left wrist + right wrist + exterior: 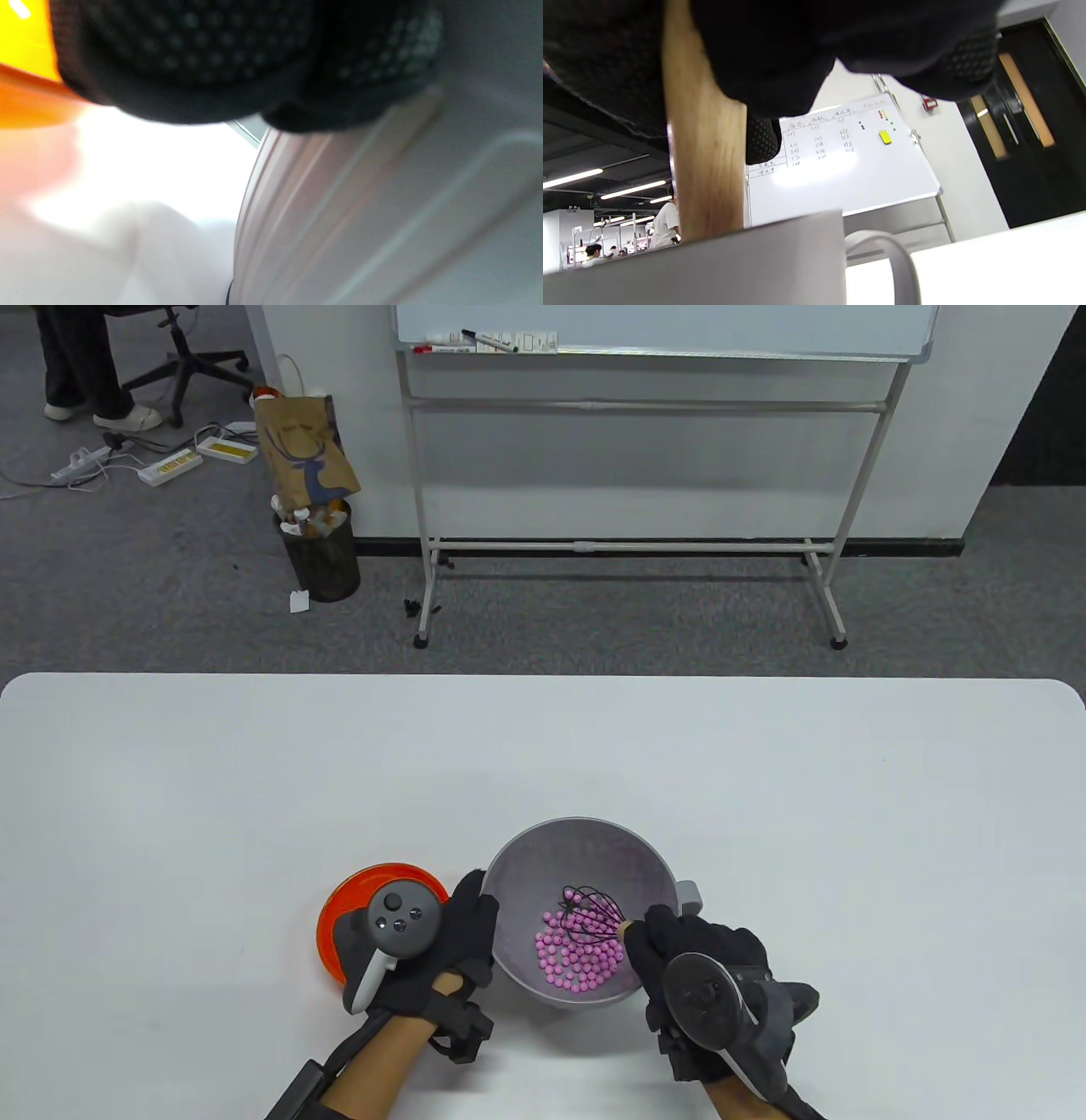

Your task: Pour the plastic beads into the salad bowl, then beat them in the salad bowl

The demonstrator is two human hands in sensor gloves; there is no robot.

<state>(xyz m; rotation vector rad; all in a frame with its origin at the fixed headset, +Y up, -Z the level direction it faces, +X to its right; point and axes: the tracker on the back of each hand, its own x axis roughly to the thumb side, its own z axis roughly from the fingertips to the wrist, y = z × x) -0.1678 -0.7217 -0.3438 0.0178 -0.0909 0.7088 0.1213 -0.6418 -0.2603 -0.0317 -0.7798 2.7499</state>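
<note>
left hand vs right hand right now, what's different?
The left hand rests on the salad bowl rim, steadying it; the right hand grips the whisk, whose head sits among the pink beads. Both wear black gloves with trackers.

Matt grey plastic salad bowl [579, 848]; glossy pink beads [577, 957]; wooden-handled whisk [706, 169]

1. Table view was evenly lit and sharp; the white tabletop [543, 763] showed only soft shadows under the salad bowl [585, 848] and both hands.
2. Left wrist view was badly out of focus, everything smeared, with the tabletop [169, 169] blown out to white glare.
3. Right wrist view was underexposed up close, the glove nearly pure black, while the whiteboard [840, 169] carried a bright hotspot from ceiling strip lights [572, 178].
</note>
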